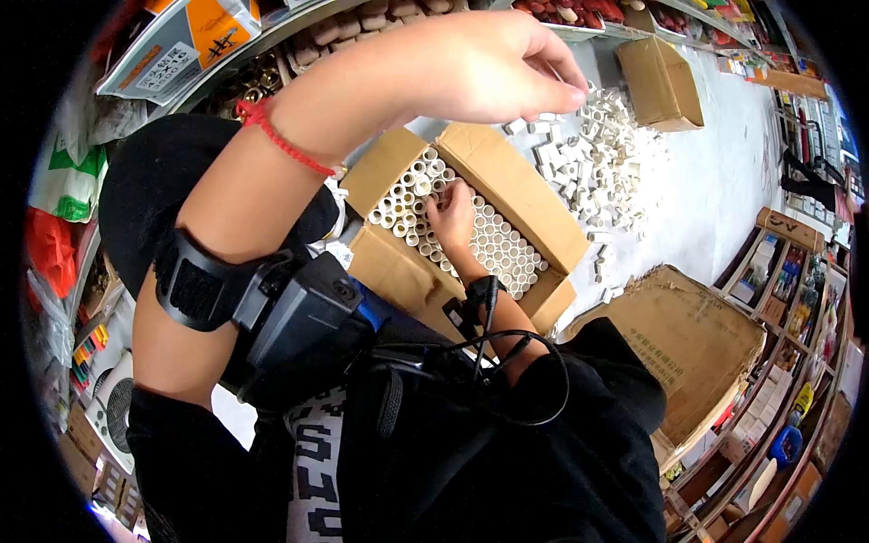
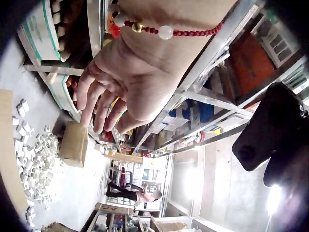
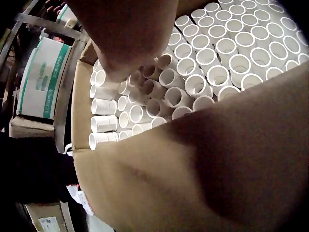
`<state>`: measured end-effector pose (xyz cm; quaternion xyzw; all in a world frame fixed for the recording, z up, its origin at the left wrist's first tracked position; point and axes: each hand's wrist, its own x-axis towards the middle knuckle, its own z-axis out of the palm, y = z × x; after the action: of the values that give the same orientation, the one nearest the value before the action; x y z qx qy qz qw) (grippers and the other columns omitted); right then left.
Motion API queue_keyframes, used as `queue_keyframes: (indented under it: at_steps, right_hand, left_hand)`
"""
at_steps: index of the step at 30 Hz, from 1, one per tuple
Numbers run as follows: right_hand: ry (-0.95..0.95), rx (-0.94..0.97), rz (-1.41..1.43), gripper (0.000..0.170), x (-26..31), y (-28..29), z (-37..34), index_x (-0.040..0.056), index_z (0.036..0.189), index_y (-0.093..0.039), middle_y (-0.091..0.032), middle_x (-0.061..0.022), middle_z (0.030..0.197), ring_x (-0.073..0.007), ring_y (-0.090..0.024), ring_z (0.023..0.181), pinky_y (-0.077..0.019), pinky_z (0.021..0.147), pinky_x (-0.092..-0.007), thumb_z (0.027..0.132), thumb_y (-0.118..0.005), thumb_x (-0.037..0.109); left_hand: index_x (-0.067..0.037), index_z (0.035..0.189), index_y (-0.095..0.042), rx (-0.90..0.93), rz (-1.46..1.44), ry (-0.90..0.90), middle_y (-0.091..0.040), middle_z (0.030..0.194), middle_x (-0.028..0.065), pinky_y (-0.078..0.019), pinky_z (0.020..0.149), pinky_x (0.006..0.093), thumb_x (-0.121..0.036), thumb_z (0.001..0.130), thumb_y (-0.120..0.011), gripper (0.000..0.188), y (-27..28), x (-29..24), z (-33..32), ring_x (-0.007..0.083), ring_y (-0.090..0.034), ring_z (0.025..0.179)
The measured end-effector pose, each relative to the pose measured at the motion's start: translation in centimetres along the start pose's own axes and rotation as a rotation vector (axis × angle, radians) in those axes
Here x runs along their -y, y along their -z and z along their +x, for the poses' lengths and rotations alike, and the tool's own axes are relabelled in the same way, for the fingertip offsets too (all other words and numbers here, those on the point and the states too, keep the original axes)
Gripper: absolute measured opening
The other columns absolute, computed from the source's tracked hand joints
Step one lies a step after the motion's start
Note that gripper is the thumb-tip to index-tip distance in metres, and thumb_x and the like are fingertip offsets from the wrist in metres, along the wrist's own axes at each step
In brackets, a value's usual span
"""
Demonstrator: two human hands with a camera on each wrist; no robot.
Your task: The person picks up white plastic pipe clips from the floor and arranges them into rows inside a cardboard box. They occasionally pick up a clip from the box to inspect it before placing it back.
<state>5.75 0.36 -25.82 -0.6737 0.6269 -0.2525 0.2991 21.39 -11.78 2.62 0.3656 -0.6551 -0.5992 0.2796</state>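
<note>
An open cardboard box (image 1: 511, 176) holds rows of white plastic pipe couplings (image 1: 498, 240), most standing on end. In the right wrist view, several couplings (image 3: 104, 123) at one end lie on their sides. My right hand (image 1: 454, 222) reaches into the box, thumb and fingers bent down among the coupling rims. Its fingertips are hidden, and I cannot tell whether they pinch a coupling. Raised above the far side of the box, my left hand (image 1: 493, 72) wears a red cord bracelet (image 2: 193, 33). Its fingers hang loosely bent, with nothing in them.
A heap of white plastic fittings (image 1: 602, 158) is spread over the pale floor beyond the box. A small carton (image 1: 659, 86) stands behind the heap. Flattened cardboard (image 1: 688, 348) lies at the right, beside stocked shelves (image 1: 778, 362). Farther off is a person (image 2: 128, 193).
</note>
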Motion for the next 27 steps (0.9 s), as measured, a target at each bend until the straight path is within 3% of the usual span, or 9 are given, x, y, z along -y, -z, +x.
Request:
queue_keyframes:
  at_steps: [3, 5, 11, 15, 19, 21, 23, 24, 27]
  right_hand:
    - [-0.004, 0.283, 0.118, 0.017, 0.4, 0.3, -0.9, 0.0026, 0.081, -0.054, -0.056, -0.0130, 0.071, -0.0278, -0.056, 0.066, -0.0456, 0.058, -0.0339, 0.069, -0.060, 0.013]
    - [0.172, 0.288, 0.033, 0.026, 0.7, 0.2, -1.1, 0.0017, 0.092, -0.056, -0.057, -0.0132, 0.078, -0.0267, -0.057, 0.065, -0.0470, 0.059, -0.0324, 0.070, -0.060, 0.015]
    - [0.184, 0.128, 0.050, 0.033, 1.3, 0.3, -0.3, 0.0008, 0.100, -0.054, -0.052, -0.0158, 0.098, -0.0312, -0.056, 0.075, -0.0468, 0.065, -0.0353, 0.069, -0.058, 0.010]
    - [0.193, 0.076, -0.009, 0.029, 0.6, 0.7, 0.1, 0.0013, 0.096, -0.055, -0.053, -0.0148, 0.096, -0.0316, -0.055, 0.080, -0.0459, 0.068, -0.0363, 0.068, -0.058, 0.010]
    - [0.317, 0.133, -0.073, 0.014, 0.9, 3.1, 1.5, 0.0031, 0.080, -0.054, -0.053, -0.0130, 0.080, -0.0300, -0.053, 0.073, -0.0451, 0.062, -0.0367, 0.068, -0.058, 0.009]
    - [0.396, -0.114, -0.012, 0.010, 0.8, 4.6, 4.2, 0.0024, 0.074, -0.050, -0.050, -0.0134, 0.071, -0.0295, -0.051, 0.065, -0.0430, 0.057, -0.0361, 0.067, -0.057, 0.006]
    - [0.362, -0.257, -0.079, 0.012, -0.2, 6.5, 7.9, 0.0004, 0.077, -0.048, -0.049, -0.0164, 0.076, -0.0327, -0.049, 0.073, -0.0401, 0.065, -0.0402, 0.068, -0.055, 0.003]
    - [0.246, -0.268, -0.158, 0.015, -1.1, 7.2, 9.7, 0.0001, 0.080, -0.048, -0.048, -0.0186, 0.080, -0.0355, -0.048, 0.078, -0.0394, 0.070, -0.0410, 0.068, -0.055, 0.003]
    - [0.023, -0.229, -0.308, 0.040, -7.6, 7.3, 14.2, -0.0005, 0.095, -0.049, -0.047, -0.0235, 0.092, -0.0376, -0.048, 0.083, -0.0417, 0.075, -0.0400, 0.062, -0.064, 0.016]
  left_hand:
    - [0.000, 0.105, -0.054, 0.016, -0.028, -0.038, -0.058, 0.098, 0.0083, -0.0397, 0.082, 0.0234, -0.017, 0.084, -0.050, 0.028, -0.1, 0.1, 0.2, 0.0121, -0.053, 0.094]
    - [0.000, 0.105, -0.054, 0.026, -0.022, -0.043, -0.058, 0.098, 0.0081, -0.0399, 0.081, 0.0234, -0.016, 0.084, -0.050, 0.027, -0.2, 0.0, 0.3, 0.0119, -0.053, 0.094]
    - [0.001, 0.105, -0.053, 0.041, -0.028, -0.036, -0.058, 0.098, 0.0086, -0.0403, 0.081, 0.0244, -0.016, 0.084, -0.051, 0.027, -0.2, 0.1, 0.3, 0.0123, -0.053, 0.093]
    - [0.001, 0.105, -0.053, 0.043, 0.013, -0.049, -0.058, 0.098, 0.0092, -0.0405, 0.082, 0.0248, -0.015, 0.083, -0.050, 0.027, -0.2, -0.1, 0.2, 0.0127, -0.053, 0.092]
    - [0.001, 0.105, -0.053, 0.046, 0.025, -0.048, -0.058, 0.098, 0.0095, -0.0407, 0.082, 0.0246, -0.015, 0.083, -0.050, 0.028, 0.0, -0.4, 0.1, 0.0124, -0.053, 0.091]
    - [0.001, 0.105, -0.053, 0.034, 0.002, -0.035, -0.058, 0.098, 0.0095, -0.0409, 0.081, 0.0242, -0.014, 0.082, -0.050, 0.028, 0.0, -0.8, 0.0, 0.0121, -0.053, 0.091]
    - [0.001, 0.105, -0.053, 0.016, 0.023, -0.014, -0.058, 0.097, 0.0092, -0.0411, 0.080, 0.0237, -0.014, 0.082, -0.050, 0.027, 0.0, -1.1, -0.2, 0.0116, -0.053, 0.091]
    - [0.001, 0.105, -0.053, 0.007, 0.058, -0.001, -0.058, 0.097, 0.0090, -0.0412, 0.080, 0.0234, -0.014, 0.082, -0.050, 0.027, 0.1, -1.3, -0.3, 0.0113, -0.053, 0.090]
    - [0.000, 0.105, -0.053, -0.029, 0.092, 0.039, -0.058, 0.097, 0.0081, -0.0413, 0.079, 0.0227, -0.013, 0.082, -0.049, 0.027, 0.1, -0.8, -0.2, 0.0106, -0.053, 0.090]
